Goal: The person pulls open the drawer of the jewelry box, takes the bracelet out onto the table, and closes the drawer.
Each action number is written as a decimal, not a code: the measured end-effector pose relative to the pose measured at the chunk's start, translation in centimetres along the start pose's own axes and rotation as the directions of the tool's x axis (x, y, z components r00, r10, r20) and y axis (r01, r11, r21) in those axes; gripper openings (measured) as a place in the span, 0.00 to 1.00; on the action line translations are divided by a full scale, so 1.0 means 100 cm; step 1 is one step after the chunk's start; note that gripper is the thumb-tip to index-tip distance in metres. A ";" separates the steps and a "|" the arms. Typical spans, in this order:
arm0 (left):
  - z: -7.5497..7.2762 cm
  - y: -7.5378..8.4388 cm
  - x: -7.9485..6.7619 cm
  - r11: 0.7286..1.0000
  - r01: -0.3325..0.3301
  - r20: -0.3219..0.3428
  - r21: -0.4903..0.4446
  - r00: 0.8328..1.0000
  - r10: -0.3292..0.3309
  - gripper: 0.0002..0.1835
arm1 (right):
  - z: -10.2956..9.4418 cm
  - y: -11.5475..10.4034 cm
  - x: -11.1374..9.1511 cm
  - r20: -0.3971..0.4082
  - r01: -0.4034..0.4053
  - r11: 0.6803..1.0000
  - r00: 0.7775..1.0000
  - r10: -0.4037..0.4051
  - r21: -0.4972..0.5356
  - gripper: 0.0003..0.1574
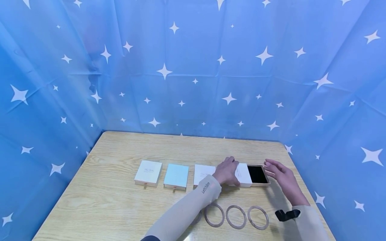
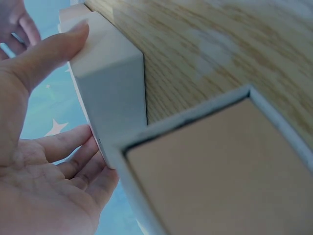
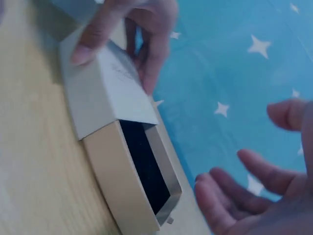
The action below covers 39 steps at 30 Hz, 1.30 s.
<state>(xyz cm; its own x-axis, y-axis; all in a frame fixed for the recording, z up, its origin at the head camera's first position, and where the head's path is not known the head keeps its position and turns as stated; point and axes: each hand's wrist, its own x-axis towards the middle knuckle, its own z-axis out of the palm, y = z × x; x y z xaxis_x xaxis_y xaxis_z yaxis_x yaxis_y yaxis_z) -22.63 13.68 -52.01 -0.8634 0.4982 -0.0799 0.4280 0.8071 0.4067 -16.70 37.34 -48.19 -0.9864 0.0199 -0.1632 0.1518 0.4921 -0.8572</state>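
Observation:
Near the right of the table, a white drawer box (image 1: 244,174) lies with its drawer (image 3: 110,171) partly slid out to the right, showing a black lining. My left hand (image 1: 227,171) grips the white sleeve, thumb on the near side and fingers on the far side, as the left wrist view also shows. Just beyond the drawer's right end, my right hand (image 1: 282,180) hovers with loosely spread fingers, apart from the box and holding nothing. Several translucent bangles (image 1: 236,217) lie in a row nearer the front; my left forearm partly hides the leftmost one.
Left of the gripped box sit another white box (image 1: 202,172), partly behind the left hand, a light blue box (image 1: 176,175) and a cream box (image 1: 148,172). They stand on a wooden table (image 1: 99,201). A blue star-patterned curtain (image 1: 193,50) surrounds its back and sides.

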 end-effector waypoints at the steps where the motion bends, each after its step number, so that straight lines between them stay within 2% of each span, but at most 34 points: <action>1: 0.000 0.000 0.000 1.000 0.000 -0.001 0.004 1.000 0.000 0.49 | -0.002 0.003 0.004 0.012 -0.024 0.999 1.000 0.024 0.032 0.50; 7: 0.000 -0.001 -0.001 1.000 0.001 -0.006 0.008 1.000 -0.001 0.49 | -0.008 0.013 0.021 0.065 -0.145 0.977 0.989 0.137 0.156 0.55; 12: -0.002 0.000 -0.002 1.000 0.000 0.002 0.009 1.000 0.000 0.48 | -0.008 0.017 0.028 0.089 -0.195 0.960 0.980 0.180 0.202 0.49; 16: -0.002 0.000 -0.001 1.000 -0.004 -0.001 0.010 1.000 0.004 0.47 | -0.008 0.022 0.034 0.116 -0.222 0.957 0.972 0.203 0.186 0.42; 19: -0.001 0.000 -0.001 1.000 -0.005 -0.007 0.006 1.000 0.005 0.47 | -0.007 0.027 0.036 0.114 -0.217 0.967 0.973 0.203 0.134 0.38; 24: -0.002 0.000 -0.001 1.000 0.001 -0.007 -0.009 1.000 -0.001 0.47 | -0.006 0.036 0.037 0.028 -0.196 0.980 0.980 0.196 -0.027 0.29; 28: -0.002 0.001 -0.002 1.000 0.003 -0.007 -0.005 1.000 -0.003 0.47 | -0.005 0.040 0.037 -0.030 -0.194 0.970 0.981 0.192 -0.149 0.26; 39: -0.002 0.000 -0.002 1.000 -0.009 -0.005 -0.001 1.000 0.009 0.46 | -0.006 0.043 0.036 -0.097 -0.176 0.934 0.983 0.153 -0.312 0.21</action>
<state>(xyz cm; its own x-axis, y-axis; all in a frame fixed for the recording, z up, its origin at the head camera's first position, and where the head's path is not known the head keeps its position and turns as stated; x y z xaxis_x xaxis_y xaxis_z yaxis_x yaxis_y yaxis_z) -22.47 13.50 -51.83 -0.8608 0.5039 -0.0716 0.4356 0.8022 0.4083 -19.64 40.01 -52.19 -0.9529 0.1797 -0.2443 0.2959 0.7275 -0.6191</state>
